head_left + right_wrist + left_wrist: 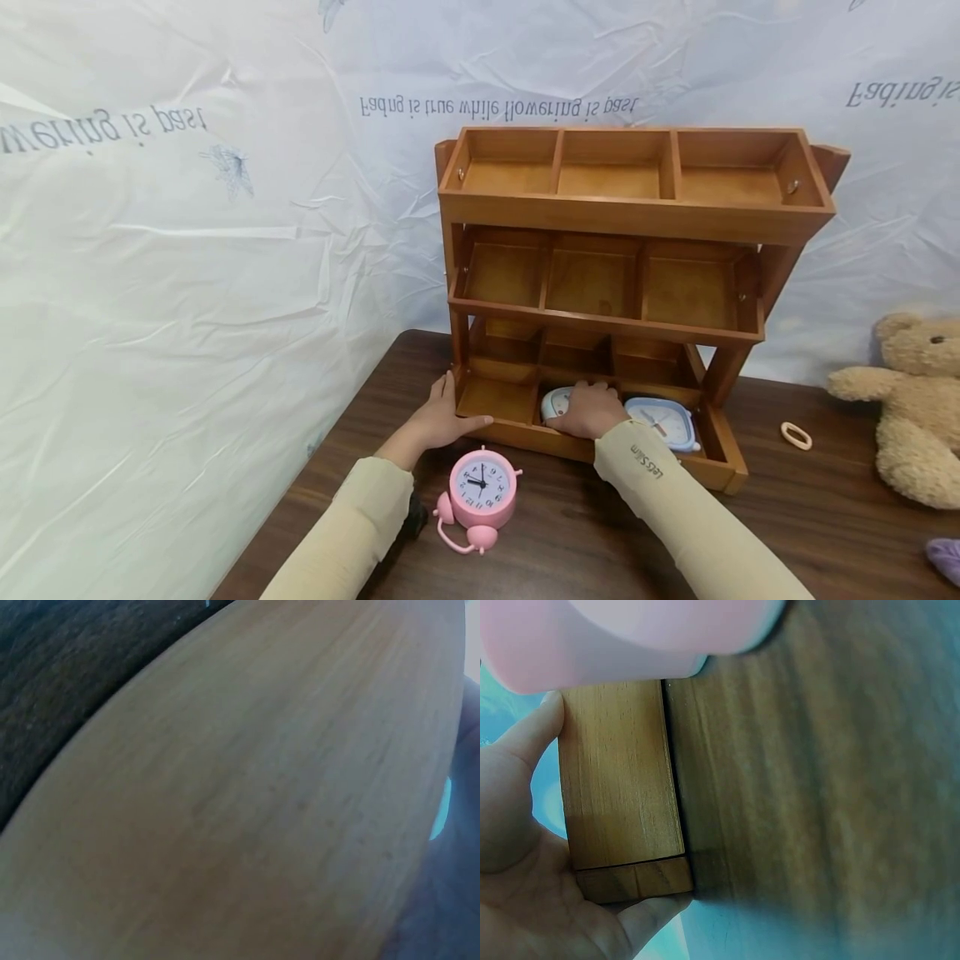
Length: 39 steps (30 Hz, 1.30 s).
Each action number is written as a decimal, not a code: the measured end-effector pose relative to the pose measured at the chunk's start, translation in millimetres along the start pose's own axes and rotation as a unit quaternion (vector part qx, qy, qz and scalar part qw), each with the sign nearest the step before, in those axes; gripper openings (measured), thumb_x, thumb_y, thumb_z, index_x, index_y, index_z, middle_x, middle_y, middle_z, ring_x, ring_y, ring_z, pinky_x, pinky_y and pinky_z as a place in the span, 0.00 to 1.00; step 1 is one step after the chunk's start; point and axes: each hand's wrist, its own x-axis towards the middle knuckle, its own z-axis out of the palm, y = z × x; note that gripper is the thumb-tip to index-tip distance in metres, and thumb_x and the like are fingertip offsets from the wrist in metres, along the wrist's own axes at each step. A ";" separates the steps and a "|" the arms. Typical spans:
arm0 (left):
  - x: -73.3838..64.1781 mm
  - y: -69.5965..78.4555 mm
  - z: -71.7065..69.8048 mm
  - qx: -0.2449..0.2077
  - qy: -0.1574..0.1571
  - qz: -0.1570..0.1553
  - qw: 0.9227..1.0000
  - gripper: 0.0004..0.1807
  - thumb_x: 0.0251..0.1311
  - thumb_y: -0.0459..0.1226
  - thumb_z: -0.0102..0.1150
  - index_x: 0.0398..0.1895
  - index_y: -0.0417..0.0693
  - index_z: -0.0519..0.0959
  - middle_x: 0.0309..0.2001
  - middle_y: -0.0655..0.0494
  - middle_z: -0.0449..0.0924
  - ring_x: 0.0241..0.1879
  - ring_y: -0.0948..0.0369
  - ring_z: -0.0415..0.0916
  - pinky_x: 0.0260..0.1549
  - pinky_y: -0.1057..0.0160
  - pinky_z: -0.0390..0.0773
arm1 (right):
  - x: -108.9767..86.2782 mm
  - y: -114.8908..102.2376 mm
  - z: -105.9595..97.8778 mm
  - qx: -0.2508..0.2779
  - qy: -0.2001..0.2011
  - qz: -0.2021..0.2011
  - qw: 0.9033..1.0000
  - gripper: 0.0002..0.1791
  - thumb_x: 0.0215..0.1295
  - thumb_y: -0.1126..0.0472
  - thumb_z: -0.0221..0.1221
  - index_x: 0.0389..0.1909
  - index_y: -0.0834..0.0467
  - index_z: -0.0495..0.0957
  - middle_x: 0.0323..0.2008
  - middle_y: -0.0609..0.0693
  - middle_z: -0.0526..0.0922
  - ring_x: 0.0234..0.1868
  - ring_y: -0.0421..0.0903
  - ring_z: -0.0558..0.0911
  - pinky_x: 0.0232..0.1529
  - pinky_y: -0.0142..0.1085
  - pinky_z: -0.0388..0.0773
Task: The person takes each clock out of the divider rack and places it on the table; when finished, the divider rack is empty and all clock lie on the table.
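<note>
A wooden three-tier shelf with divided trays stands against the wall. My left hand holds the front left corner of its bottom tray, thumb over the front rim and fingers along the side; the left wrist view shows this corner close up. In the middle bottom compartment, my right hand grips a small rounded white and light-blue clock, partly covered by the fingers. Beside it, a blue square alarm clock lies in the right compartment. A pink twin-bell alarm clock lies on the table before the shelf.
The dark wooden table carries everything. To the right sit a teddy bear, a small beige ring and a purple item cut off by the frame. A printed white cloth covers the walls. Wood fills most of the right wrist view.
</note>
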 end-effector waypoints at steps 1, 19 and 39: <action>0.2 -0.2 0.2 0.000 0.000 0.000 1.000 0.64 0.56 0.62 0.64 0.79 0.37 0.38 0.78 0.37 0.39 0.68 0.37 0.61 0.62 0.40 0.67 | 0.0 0.3 0.2 0.000 0.001 0.000 1.000 0.50 0.53 0.41 0.67 0.61 0.80 0.65 0.51 0.78 0.70 0.52 0.73 0.73 0.52 0.61 0.73; 1.7 0.3 -0.6 -0.001 -0.002 0.002 1.000 0.64 0.56 0.62 0.64 0.79 0.36 0.38 0.78 0.36 0.39 0.68 0.37 0.61 0.62 0.40 0.67 | 5.7 4.0 0.7 -0.006 0.039 -0.007 0.999 0.51 0.48 0.37 0.66 0.58 0.76 0.69 0.48 0.73 0.71 0.47 0.65 0.73 0.47 0.56 0.75; 2.6 0.1 0.1 0.007 -0.002 -0.003 1.000 0.64 0.55 0.63 0.64 0.79 0.36 0.38 0.77 0.36 0.40 0.68 0.37 0.62 0.62 0.40 0.68 | 3.2 3.0 -13.4 0.004 0.065 -0.031 0.997 0.50 0.47 0.37 0.68 0.57 0.75 0.70 0.45 0.71 0.73 0.43 0.62 0.74 0.45 0.55 0.76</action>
